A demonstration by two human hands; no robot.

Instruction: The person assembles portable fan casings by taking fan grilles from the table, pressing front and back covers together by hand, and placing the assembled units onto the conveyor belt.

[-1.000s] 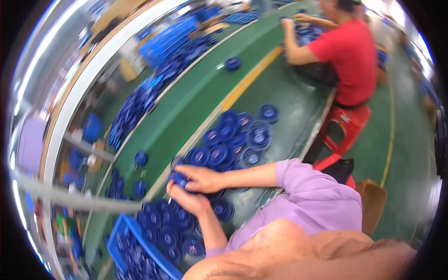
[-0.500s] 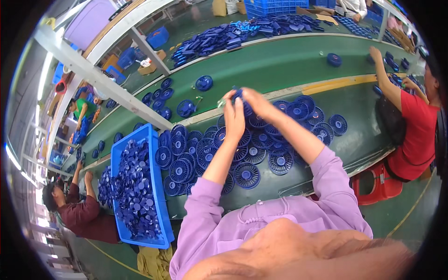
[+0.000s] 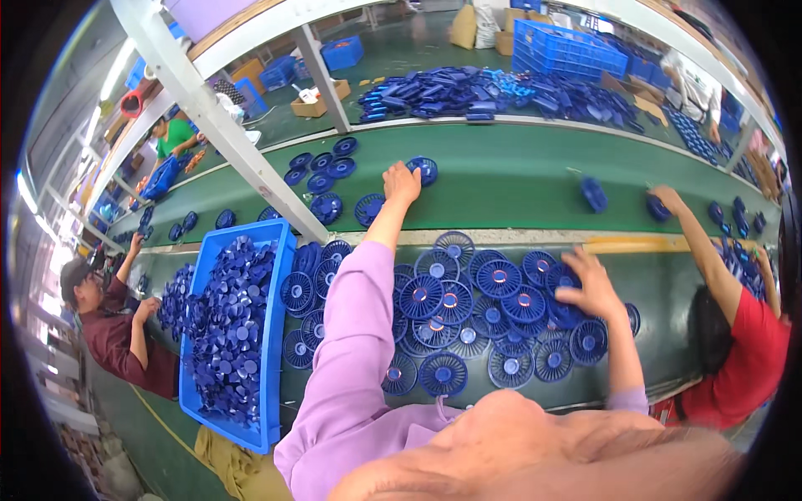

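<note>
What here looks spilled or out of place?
Possibly the small dark-blue plastic pieces heaped outside the left wall of the bright-blue rectangular plastic bin. Similar pieces fill the bin, so these look spilled, though perhaps deliberately placed.

Green belt (image 3: 501,188), round blue parts (image 3: 341,168), green bench (image 3: 672,280), overlapping blue grilles (image 3: 499,278)

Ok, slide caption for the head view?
Left hand at a round blue part on the green belt, right hand spread at the pile of blue grilles.
</note>
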